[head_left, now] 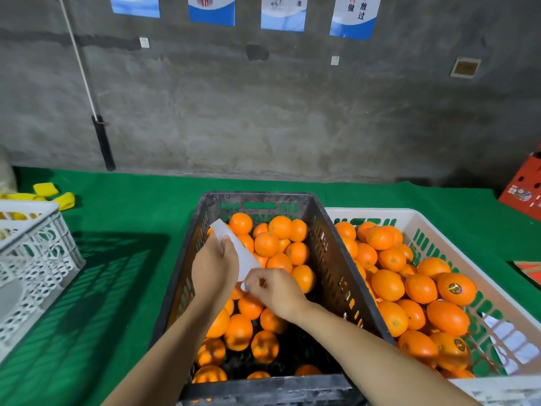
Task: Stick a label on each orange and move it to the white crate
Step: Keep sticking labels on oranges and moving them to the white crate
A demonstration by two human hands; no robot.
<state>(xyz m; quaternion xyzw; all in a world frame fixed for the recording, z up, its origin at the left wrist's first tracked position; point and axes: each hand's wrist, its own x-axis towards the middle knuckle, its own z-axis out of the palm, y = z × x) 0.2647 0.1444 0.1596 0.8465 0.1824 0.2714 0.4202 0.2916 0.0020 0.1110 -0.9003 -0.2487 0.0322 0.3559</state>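
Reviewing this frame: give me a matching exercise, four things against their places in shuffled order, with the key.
Things:
1. black crate
2. white crate of oranges
3. white label strip
4. yellow pieces

Places:
A. far left on the green cloth
B. held between the left hand and the right hand
C. centre, beneath both hands
D. right of centre, beside the dark crate

Pairs: 1-C, 2-D, 3-B, 4-A
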